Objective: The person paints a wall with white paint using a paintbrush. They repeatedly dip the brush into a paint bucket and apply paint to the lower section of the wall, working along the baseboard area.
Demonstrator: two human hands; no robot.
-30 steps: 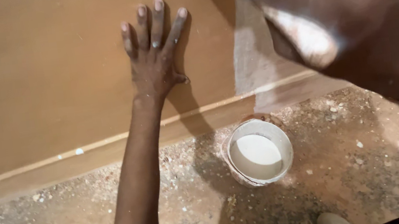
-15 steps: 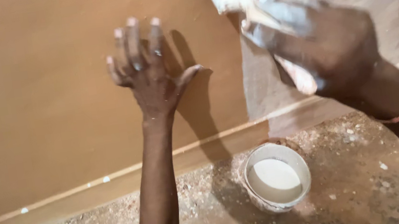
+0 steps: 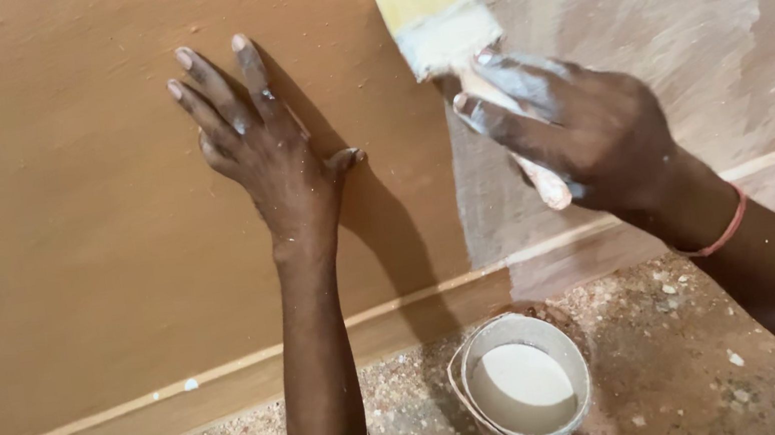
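Right hand lowered, gripping paintbrush.

My left hand lies flat on the brown wall, its fingers spread and pointing up. My right hand grips a brush by the handle, bristles up and coated in white, at the edge of the pale painted patch. A red band circles that wrist. Below, on the gritty floor, stands a bucket of white paint, just beside the skirting.
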